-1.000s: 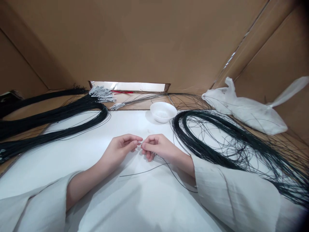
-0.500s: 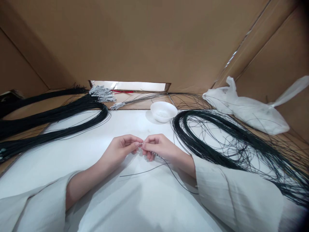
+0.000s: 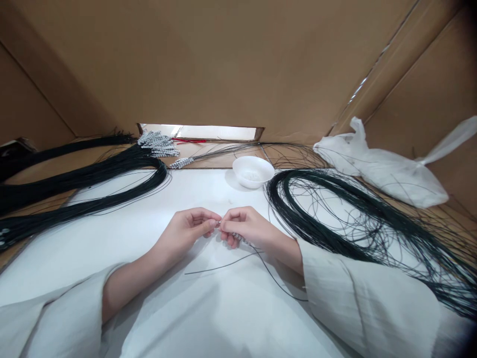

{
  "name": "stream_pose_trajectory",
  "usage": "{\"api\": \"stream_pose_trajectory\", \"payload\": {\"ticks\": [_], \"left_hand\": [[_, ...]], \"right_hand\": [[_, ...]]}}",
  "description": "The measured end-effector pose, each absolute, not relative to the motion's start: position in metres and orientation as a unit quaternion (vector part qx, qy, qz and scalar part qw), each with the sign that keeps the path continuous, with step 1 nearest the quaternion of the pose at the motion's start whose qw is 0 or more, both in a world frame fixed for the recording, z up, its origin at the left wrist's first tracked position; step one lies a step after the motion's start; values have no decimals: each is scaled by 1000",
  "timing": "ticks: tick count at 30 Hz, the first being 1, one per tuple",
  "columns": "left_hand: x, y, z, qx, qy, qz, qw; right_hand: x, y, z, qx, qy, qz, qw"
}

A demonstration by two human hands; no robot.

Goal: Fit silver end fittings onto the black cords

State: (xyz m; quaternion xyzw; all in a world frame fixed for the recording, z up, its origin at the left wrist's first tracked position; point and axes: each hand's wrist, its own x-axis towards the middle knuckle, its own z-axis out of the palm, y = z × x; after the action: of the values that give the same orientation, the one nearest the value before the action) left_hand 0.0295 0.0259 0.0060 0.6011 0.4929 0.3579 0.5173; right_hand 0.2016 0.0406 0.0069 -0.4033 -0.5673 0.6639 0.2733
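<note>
Both hands meet over the white work surface, thumbs and forefingers pinched close together. My right hand is closed on a beaded cord, whose short stretch of small pale and dark beads shows below the fingers. From it trail two thin dark cord ends, one running left, the other curving down under the right sleeve. My left hand pinches at the far tip of that beaded stretch; the fingers hide the exact spot. A white bowl stands just beyond the hands, with small pale contents too tiny to name.
A loose coil of dark cords spreads on the right. Long dark cord bundles lie left, near a pile of black-and-white beaded ends. A knotted white plastic bag sits at the back right. Cardboard walls enclose the surface.
Both hands stay in nearly the same place, with only small finger movement. Slightly more of the beaded stretch shows below the right hand.
</note>
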Motion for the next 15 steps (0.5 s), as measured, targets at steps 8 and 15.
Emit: {"api": "stream_pose_trajectory", "payload": {"ticks": [8, 15], "left_hand": [[29, 27, 4, 595, 489, 363, 525], [29, 27, 4, 600, 486, 357, 526]], "right_hand": [[201, 40, 10, -410, -566, 660, 274], [201, 39, 10, -413, -565, 661, 272]]}}
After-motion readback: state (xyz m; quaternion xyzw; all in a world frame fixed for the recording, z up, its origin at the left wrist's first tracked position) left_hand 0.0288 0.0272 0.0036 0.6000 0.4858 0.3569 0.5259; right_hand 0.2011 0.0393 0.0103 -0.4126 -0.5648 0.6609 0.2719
